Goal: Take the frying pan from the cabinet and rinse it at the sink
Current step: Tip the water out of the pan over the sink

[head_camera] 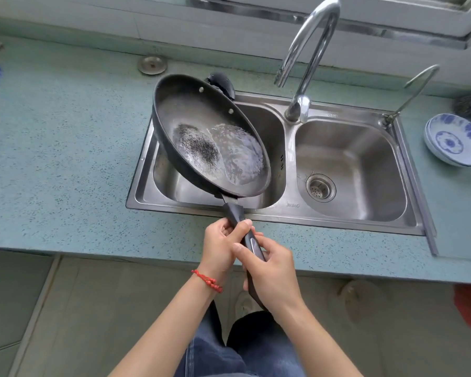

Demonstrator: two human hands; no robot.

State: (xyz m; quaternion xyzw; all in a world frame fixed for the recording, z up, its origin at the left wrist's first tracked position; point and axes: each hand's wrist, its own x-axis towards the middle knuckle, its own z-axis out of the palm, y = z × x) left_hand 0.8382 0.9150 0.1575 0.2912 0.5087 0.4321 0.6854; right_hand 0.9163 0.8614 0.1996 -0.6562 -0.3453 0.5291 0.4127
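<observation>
both hands, left hand (pixel 220 247) and right hand (pixel 269 270), grip the frying pan (pixel 210 137) handle over the sink (pixel 348 164)'s left basin; faucet (pixel 307 58) arches just right, blue-patterned bowls (pixel 456 140) sit way off right.

One clear mark: "JINMO" stamped on the front rim of the stainless-steel double-basin sink (pixel 292 205), on the strip between the two bowls, letters upside down from the head view. A second small stamp sits on the sink's back rim just right of the chrome gooseneck tap (pixel 307 63) base, around the deck behind the right bowl; too small and blurred to read. No legible text on anything else.
</observation>
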